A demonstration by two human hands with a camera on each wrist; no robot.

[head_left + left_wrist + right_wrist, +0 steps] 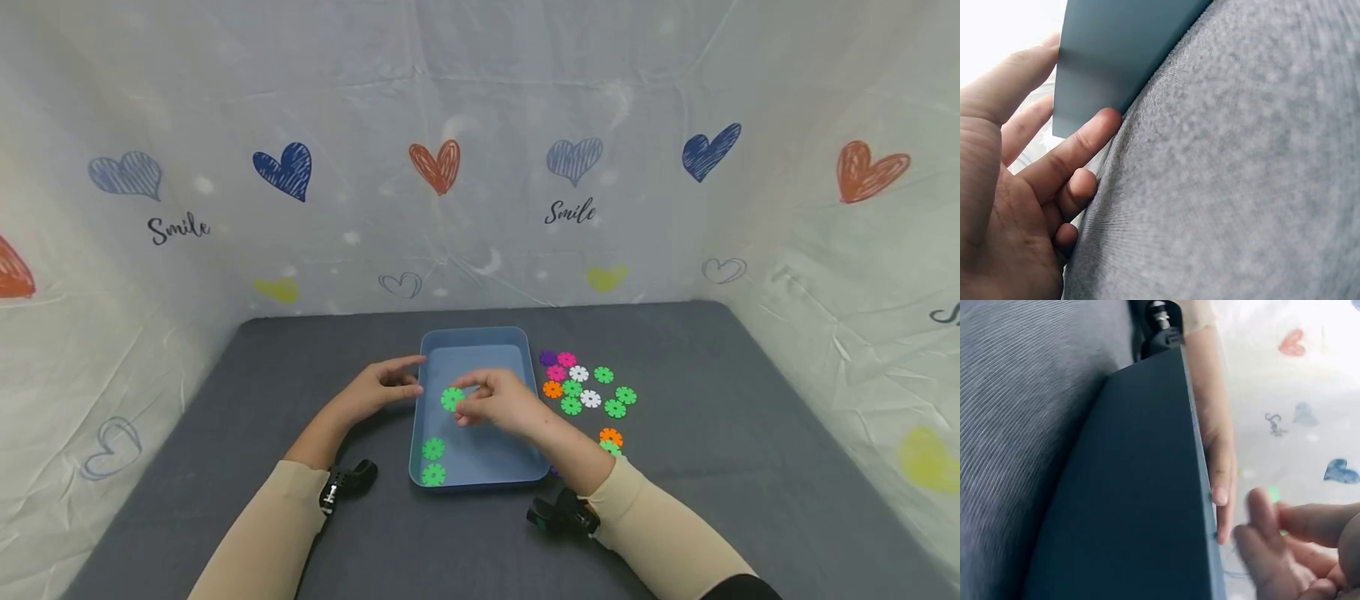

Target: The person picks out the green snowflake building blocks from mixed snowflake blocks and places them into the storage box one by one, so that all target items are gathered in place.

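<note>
A blue rectangular tray [495, 458] sits on the grey table. My right hand [501, 404] is above the tray's middle and pinches a green notched disc [451, 399] between thumb and fingers. In the right wrist view only slivers of that disc [1274, 493] show past the fingers. Two more green discs, one [432, 448] behind the other [433, 475], lie in the tray's near left corner. At the tray's left wall, my left hand [375, 390] has fingers extended; its fingertips [1107, 120] touch the outer side.
Right of the tray lies a loose group of notched discs: green [603, 375], white [578, 374], pink [566, 359], orange [552, 389] and purple [549, 357]. Another orange disc [611, 436] lies nearer, partly over a green one beside my right forearm. A printed curtain [495, 275] encloses the table.
</note>
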